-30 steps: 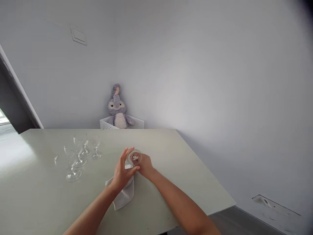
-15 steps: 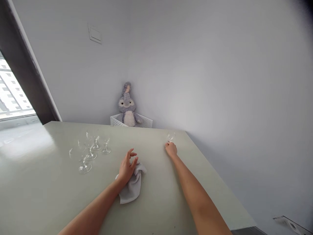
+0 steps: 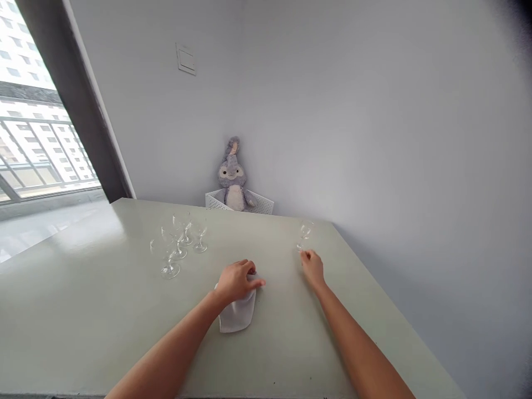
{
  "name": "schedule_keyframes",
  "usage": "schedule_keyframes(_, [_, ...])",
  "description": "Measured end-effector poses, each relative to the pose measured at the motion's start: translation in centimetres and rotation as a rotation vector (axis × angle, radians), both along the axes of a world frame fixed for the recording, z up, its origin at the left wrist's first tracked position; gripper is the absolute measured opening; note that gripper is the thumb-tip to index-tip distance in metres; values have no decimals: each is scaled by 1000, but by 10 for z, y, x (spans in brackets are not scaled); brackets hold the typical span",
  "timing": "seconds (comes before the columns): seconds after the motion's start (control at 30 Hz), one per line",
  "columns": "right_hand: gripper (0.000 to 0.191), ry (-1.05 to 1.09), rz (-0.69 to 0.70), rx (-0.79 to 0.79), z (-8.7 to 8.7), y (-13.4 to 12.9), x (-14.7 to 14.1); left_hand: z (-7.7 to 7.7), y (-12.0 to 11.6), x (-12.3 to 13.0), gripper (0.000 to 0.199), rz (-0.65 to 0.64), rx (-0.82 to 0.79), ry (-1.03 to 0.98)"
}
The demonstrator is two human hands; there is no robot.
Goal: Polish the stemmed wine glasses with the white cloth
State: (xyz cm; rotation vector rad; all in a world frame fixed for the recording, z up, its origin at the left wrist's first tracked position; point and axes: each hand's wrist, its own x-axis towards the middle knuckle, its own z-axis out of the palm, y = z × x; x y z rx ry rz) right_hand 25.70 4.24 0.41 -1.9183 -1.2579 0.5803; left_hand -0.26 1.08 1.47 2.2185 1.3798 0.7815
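My left hand [image 3: 239,281] rests over a light grey cloth [image 3: 236,317], thumb stretched out to the right and fingers curved apart from it. It covers the cloth's upper part. On the right, my right hand [image 3: 312,267] is closed with nothing visible in it. Its fingertips are just in front of the base of a clear stemmed glass [image 3: 305,230], which stands upright; whether they touch is unclear. Several similar glasses [image 3: 200,235] stand upright in a group to the left of my left hand.
A pale green table [image 3: 103,327] lies under everything. Behind its far edge, a grey plush toy [image 3: 233,177] sits in a white perforated basket [image 3: 264,206]. Grey walls meet behind it, with a switch [image 3: 187,59] on the left wall. A window [image 3: 41,127] is at far left.
My right hand has let go of the glass and drawn back slightly. My left hand has lowered over the cloth, fingers curving in. The view has shifted left, so more window shows.
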Motion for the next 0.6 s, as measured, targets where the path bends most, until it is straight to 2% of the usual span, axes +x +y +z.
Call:
schedule_keyframes(0.1, [51, 172, 273, -132, -4, -45, -37, 1, -6, 4, 19, -5, 23, 46])
schedule_keyframes(0.13, [55, 337, 452, -267, -5, -58, -51, 1, -9, 7, 17, 13, 44, 45])
schedule_keyframes(0.17, [55, 481, 566, -302, -5, -68, -64, 1, -13, 10, 17, 31, 70, 42])
schedule_keyframes(0.23, [50, 774, 657, -240, -3, -78, -88, 1, -21, 17, 22, 45, 126, 22])
schedule_keyframes(0.3, [42, 1005, 553, -119, -3, -73, -105, 1, -25, 24, 21, 12, 143, -40])
schedule_keyframes(0.37, [35, 1134, 376, -55, -6, -59, -113, 1, -23, 25, 16, 48, 75, -239])
schedule_keyframes(0.43, [29, 1159, 220, 18, -12, -44, -113, 3, -12, 17, 12, 248, -50, -584])
schedule_keyframes(0.5, [24, 1124, 117, 124, -19, -35, -106, 4, 6, -1, 16, 522, -141, -897])
schedule_keyframes(0.6, [23, 1074, 41, 196, -26, -31, -92, 4, 35, -35, 29, 791, -159, -1057])
